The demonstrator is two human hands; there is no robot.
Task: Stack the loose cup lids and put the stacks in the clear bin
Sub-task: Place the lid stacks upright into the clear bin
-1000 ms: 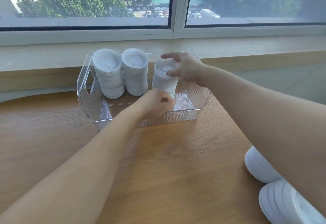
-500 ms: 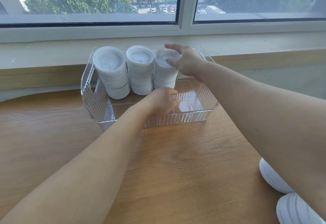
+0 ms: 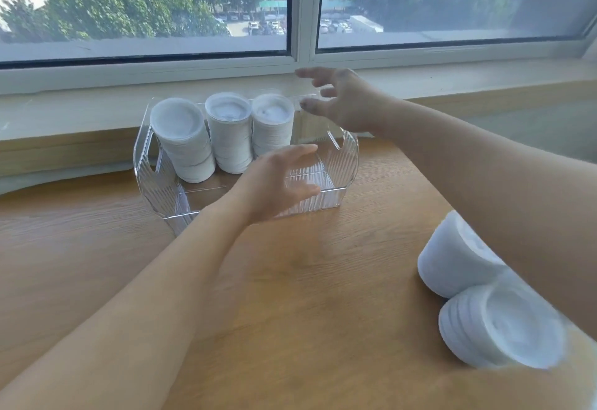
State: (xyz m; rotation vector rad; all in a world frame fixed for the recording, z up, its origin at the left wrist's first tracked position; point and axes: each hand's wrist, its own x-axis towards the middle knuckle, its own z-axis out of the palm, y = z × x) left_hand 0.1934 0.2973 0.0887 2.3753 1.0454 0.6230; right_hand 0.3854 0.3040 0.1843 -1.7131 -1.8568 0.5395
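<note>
Along the back wall of the clear bin (image 3: pixel 339 164) stand three upright stacks of white cup lids: the left stack (image 3: pixel 184 141), the middle stack (image 3: pixel 230 133) and the right stack (image 3: pixel 273 125), side by side and touching or very nearly so, with the left one leaning a little toward us. We judge that part of the job as done, and the front half of the bin, along with its right end, looks free for more. What is left lies well apart from the bin on the wooden table (image 3: pixel 307 296), at our right: two further stacks on their sides, the upper lying stack (image 3: pixel 452 261) and the lower lying stack (image 3: pixel 497 329), pressed against each other and partly hidden under our right forearm. Whether single loose lids remain beyond the frame we cannot tell. So we reckon the task somewhat past halfway, with at least these two stacks to lift in. Our right hand (image 3: pixel 342 102) hangs above the bin's right end, just beside the right stack but not touching it, fingers spread and holding nothing. Our left hand (image 3: pixel 274 183) hovers over the bin's front wall, fingers loosely apart and likewise empty; it is blurred, so we cannot say whether it brushes the rim
</note>
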